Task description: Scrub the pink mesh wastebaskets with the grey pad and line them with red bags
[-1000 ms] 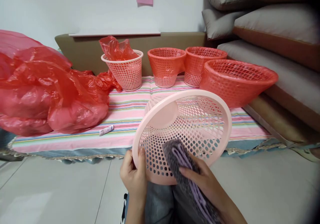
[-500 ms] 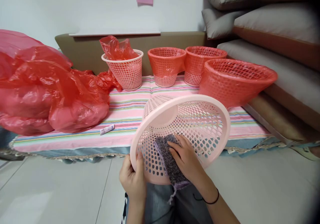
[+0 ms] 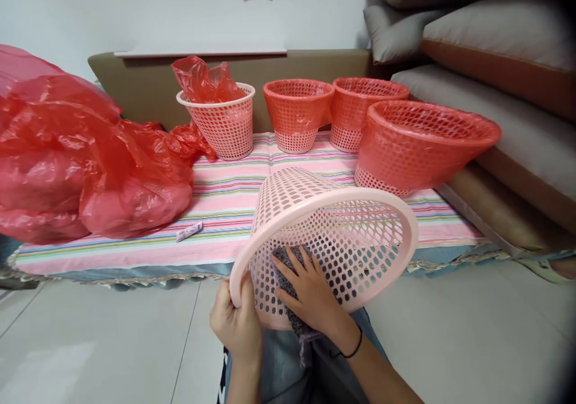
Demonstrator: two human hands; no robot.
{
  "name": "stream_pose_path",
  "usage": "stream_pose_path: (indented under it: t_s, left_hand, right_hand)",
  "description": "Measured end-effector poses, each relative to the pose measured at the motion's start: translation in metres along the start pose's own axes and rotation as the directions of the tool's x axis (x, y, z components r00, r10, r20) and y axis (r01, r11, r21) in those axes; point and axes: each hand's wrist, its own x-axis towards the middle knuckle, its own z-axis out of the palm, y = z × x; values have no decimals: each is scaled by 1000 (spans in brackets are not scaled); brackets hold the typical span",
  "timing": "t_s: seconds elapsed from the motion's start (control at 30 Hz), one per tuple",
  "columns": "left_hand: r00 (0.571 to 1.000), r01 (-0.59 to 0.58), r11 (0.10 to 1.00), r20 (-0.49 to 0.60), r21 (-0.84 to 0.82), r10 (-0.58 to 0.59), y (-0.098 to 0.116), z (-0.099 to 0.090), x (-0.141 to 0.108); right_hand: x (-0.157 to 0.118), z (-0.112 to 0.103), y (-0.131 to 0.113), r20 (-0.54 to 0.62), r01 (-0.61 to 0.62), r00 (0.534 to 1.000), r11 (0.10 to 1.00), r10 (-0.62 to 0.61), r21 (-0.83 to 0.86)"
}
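A pale pink plastic mesh basket (image 3: 324, 197) is tilted over my lap, its wide mouth toward me. My left hand (image 3: 238, 311) grips its rim at the lower left, thumb on the inside and fingers outside. Inside the basket, my right hand (image 3: 310, 290) lies with fingers spread flat on a dark grey knitted cloth (image 3: 284, 281) with purple edging, pressing it against the holed wall. Part of the cloth is hidden under that hand, and a loose purple strand hangs past the rim.
Behind stand several baskets: one pink basket (image 3: 225, 128) with a red bag in it, others covered in red plastic, like the right one (image 3: 418, 146). Red bags (image 3: 117, 176) bulge at left near a small white tube (image 3: 189, 232). Cushions (image 3: 499, 38) are stacked at right.
My right hand has slid left inside the basket and its fingers have spread over the cloth. The basket's mouth has tipped slightly downward; my left hand keeps its hold on the rim.
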Motion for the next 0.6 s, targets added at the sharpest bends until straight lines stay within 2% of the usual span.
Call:
stream_pose_path:
  t_s: [0.2,0.3,0.4,0.5,0.6]
  left_hand:
    - [1000,22,1000,4,4,-22,4,-1,-1]
    - [998,57,998,39,-29,-55,4,-2,2]
    - [996,56,998,66,-43,-53,7,-3,5]
    - [997,41,998,64,-37,-39,12,-3,6]
    - [997,32,999,76,-38,-29,16,-3,5]
  right_hand:
    - [-1,-8,2,9,4,1000,1000,-4,27]
    - [-14,-19,3,12,27,1000,996,-28,89]
    - [-33,-25,0,87,52,994,993,-61,108]
    - [-49,-19,-4,121,51,991,997,-57,49]
    - [-54,-6,-5,46,18,999,999,-17,-30]
